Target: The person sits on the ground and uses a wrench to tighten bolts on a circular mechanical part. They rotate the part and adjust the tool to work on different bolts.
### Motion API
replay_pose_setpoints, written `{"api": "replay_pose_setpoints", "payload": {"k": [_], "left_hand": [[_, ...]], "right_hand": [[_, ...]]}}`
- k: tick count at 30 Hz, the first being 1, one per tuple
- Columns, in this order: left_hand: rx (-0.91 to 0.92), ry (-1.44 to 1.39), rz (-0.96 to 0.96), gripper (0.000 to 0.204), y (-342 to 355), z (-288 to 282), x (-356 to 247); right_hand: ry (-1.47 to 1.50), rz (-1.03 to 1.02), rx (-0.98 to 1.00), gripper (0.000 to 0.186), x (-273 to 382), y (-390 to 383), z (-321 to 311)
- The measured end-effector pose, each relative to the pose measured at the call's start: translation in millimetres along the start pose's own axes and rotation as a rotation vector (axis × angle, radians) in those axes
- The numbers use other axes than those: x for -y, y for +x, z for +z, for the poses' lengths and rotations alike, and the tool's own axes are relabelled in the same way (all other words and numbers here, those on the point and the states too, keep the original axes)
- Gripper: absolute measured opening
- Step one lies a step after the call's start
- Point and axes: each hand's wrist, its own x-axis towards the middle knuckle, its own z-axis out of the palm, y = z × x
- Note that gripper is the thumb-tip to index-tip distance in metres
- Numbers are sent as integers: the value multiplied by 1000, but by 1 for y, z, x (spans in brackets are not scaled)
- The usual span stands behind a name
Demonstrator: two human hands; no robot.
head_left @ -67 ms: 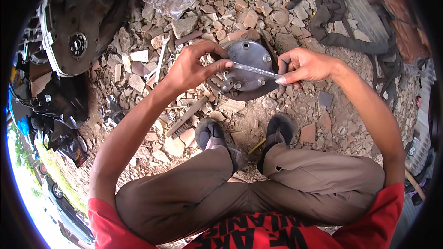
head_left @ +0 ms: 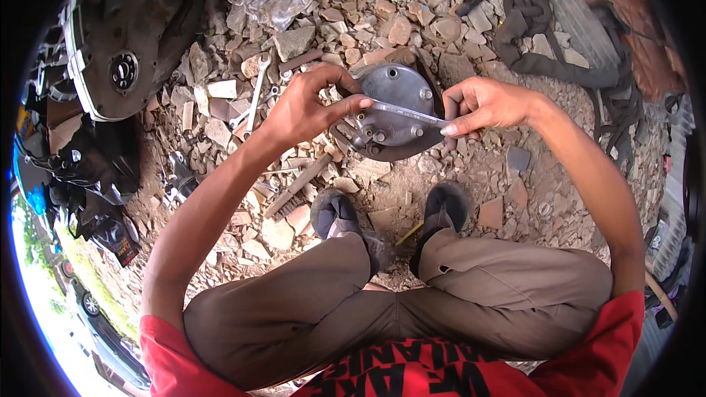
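Across the whole frame spreads rough ground strewn with broken stone, and a large metal casing fills the upper left. Just above the middle of the frame sits a round grey metal cover with bolt heads on its face; its support is mostly hidden, and uneven rubble beneath could make it rock if pressed on one side. Flanking it are the left hand and the right hand. A loose wrench lies farther left among the stones. Smaller in view, a slim silver bar, perhaps also a wrench, slants across the cover; whether they touch I cannot tell. A pinch slackening at either end could let it swing and scrape the cover, or drop into the rubble. The left fingers and thumb grip its upper-left end narrowly; the right fingers pinch its lower-right end, with little gap.
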Motion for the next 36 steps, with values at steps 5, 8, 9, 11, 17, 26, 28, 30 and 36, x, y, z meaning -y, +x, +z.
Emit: {"api": "replay_pose_setpoints", "payload": {"k": [5, 8, 9, 11, 17, 26, 28, 30, 36], "left_hand": [[89, -6, -104, 26, 10, -7, -13], [88, -105, -129, 26, 8, -5, -6], [94, -147, -130, 26, 8, -4, -3], [74, -143, -99, 25, 8, -2, 2], [45, -131, -163, 32, 1, 2, 3], [-11, -46, -230, 39, -11, 6, -12], [-23, -145, -252, 39, -12, 10, -18], [-85, -133, -264, 36, -15, 12, -19], [-157, -244, -253, 31, -21, -3, -32]], "right_hand": [[-34, 111, 97, 28, -5, 10, 3], [-11, 107, 135, 30, -7, 14, 23], [-11, 105, 139, 30, -8, 14, 29], [-42, 91, 141, 31, -11, 15, 32], [-200, -76, -163, 22, 25, -6, -27], [-147, -538, -663, 32, 92, 86, -1], [-203, -564, -656, 33, 105, 105, 6], [-230, -575, -541, 34, 120, 116, 14], [-374, -852, -469, 25, 148, 89, 38]]}}
